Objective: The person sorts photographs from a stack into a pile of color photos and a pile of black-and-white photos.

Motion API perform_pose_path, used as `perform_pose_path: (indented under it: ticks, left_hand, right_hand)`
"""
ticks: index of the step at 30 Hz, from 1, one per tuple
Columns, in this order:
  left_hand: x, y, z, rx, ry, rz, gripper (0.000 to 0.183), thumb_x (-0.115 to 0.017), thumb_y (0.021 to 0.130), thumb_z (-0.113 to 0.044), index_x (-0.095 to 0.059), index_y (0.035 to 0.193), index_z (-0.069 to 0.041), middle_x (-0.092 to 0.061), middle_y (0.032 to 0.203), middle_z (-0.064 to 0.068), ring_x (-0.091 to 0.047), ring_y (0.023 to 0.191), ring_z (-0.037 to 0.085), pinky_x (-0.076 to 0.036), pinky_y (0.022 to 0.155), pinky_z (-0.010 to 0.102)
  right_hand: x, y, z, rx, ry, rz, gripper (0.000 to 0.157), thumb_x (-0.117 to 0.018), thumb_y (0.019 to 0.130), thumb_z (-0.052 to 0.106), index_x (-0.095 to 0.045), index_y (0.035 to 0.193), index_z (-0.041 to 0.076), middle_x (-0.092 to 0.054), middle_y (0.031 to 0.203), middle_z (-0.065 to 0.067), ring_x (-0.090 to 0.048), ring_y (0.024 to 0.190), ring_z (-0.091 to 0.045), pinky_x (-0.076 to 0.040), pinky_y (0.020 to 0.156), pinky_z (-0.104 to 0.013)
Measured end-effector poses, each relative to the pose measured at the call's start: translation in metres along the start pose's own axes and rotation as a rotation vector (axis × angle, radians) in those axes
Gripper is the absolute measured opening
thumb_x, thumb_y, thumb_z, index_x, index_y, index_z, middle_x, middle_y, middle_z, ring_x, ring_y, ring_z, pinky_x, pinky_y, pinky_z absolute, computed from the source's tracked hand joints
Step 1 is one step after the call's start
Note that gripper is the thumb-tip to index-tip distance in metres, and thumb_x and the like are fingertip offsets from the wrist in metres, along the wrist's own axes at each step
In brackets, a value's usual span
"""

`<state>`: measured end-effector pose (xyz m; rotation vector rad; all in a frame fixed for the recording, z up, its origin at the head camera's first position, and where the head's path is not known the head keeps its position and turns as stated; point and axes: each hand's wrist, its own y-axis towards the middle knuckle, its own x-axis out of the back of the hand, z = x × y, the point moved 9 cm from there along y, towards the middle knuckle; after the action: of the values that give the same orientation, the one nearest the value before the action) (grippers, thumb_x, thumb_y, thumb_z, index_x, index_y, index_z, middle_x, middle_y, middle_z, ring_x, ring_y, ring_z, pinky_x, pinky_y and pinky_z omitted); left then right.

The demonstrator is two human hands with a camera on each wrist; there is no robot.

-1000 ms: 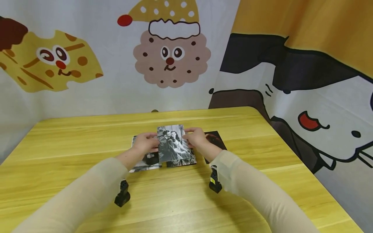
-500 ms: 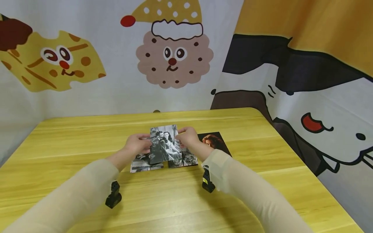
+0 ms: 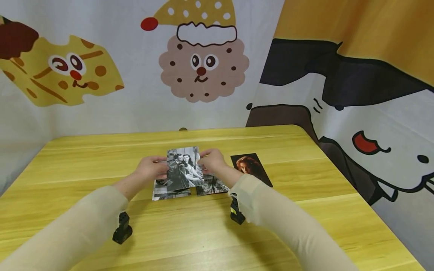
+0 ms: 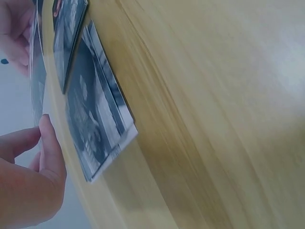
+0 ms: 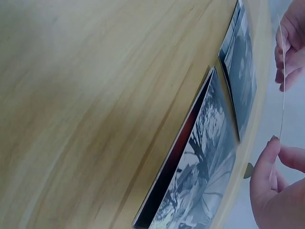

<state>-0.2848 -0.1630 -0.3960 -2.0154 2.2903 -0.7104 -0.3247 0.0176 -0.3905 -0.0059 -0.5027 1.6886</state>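
Observation:
A black-and-white photo of a couple (image 3: 184, 168) is held up over the table by both hands. My left hand (image 3: 152, 168) pinches its left edge between thumb and fingers. On the opposite edge, my right hand (image 3: 213, 161) has the same kind of pinch. Edge-on in the right wrist view, the photo (image 5: 284, 95) looks like a thin, slightly bowed line. Beneath it lies a small stack of black-and-white photos (image 4: 93, 114), partly covered in the head view. Beside that stack rests another with a black-and-white print (image 5: 200, 176) on top and a dark, reddish edge below.
To the right, a dark colour portrait photo (image 3: 252, 169) lies on the wooden table (image 3: 190, 233). A curtain with cartoon figures (image 3: 135, 113) hangs behind the table's far edge. Each wrist carries a small black camera (image 3: 123, 228).
Both hands have moved left with the held photo, from above the middle stack to over the left one. The dark portrait at right, earlier partly behind the right arm, now shows more fully.

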Motion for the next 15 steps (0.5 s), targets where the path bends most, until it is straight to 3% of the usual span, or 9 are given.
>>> perform_pose_path:
  ticks: [10,15]
  left_hand:
    - [0.017,-0.005,0.013,0.021,0.05,-0.018,0.051,-0.044,0.095,-0.004,-0.03,0.141,0.01,-0.036,0.137,0.036,-0.048,0.12,0.041,-0.059,0.078,0.025]
    - [0.021,-0.008,0.017,0.039,0.062,-0.027,0.051,-0.045,0.095,-0.006,-0.031,0.141,0.01,-0.039,0.135,0.035,-0.06,0.097,0.027,-0.059,0.072,0.024]
  right_hand:
    - [-0.022,0.004,-0.005,-0.001,-0.001,0.073,0.033,-0.061,0.086,-0.002,-0.058,0.12,-0.001,-0.059,0.09,-0.01,-0.05,0.062,-0.016,-0.053,0.051,-0.022]
    - [-0.029,0.007,-0.008,-0.002,0.005,0.087,0.037,-0.06,0.086,-0.004,-0.057,0.122,-0.001,-0.062,0.098,-0.015,-0.053,0.064,-0.016,-0.055,0.053,-0.021]
